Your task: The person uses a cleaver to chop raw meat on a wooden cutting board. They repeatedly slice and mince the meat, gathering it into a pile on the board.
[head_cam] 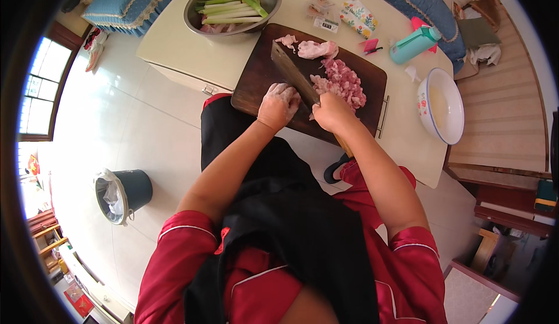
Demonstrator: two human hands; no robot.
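Note:
My right hand (334, 112) grips a cleaver (297, 72) by its wooden handle, the blade slanting up and left over the dark wooden cutting board (255, 79). Beside the blade, my left hand (279, 103) rests on the board with curled fingers and whitish residue on them. Whatever lies beneath those fingers is hidden. To the right of the blade spreads a heap of chopped pink raw meat (345, 83). A larger pale, fatty piece of meat (317, 49) lies near the board's far edge, with a small pale scrap (287, 41) to its left.
A steel bowl (190, 16) of cut leeks or scallions (233, 11) stands at the table's far left. Rightward are a plastic package (320, 7), a floral packet (359, 18), a teal bottle (412, 46) and a white enamel basin (454, 105). A lined bin (137, 195) stands on the floor.

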